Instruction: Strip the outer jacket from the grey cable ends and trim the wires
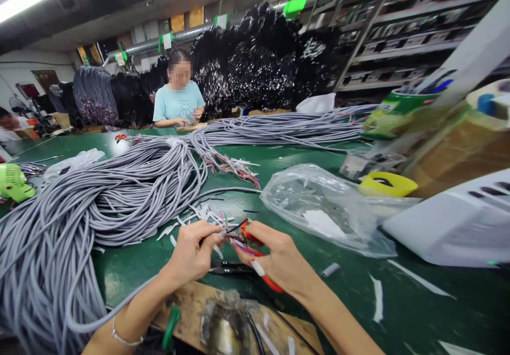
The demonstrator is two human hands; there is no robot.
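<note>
My left hand (195,248) pinches the stripped end of a grey cable, with thin coloured wires (225,221) fanning out past the fingertips. Along my left forearm runs a grey cable (115,312). My right hand (274,256) is closed around orange-handled cutters (268,279), whose jaws meet the wires close to my left fingers. Exactly where the blades touch is too small to tell. Under both hands lies a dark tool (229,268), partly hidden. White scraps (203,211) are scattered just beyond them.
A big bundle of grey cables (131,185) covers the left of the green table (430,318). A clear plastic bag (311,201), yellow tape roll (388,184) and white device (454,222) stand right. Nearest is a wooden board (191,307). Another person (179,100) works opposite.
</note>
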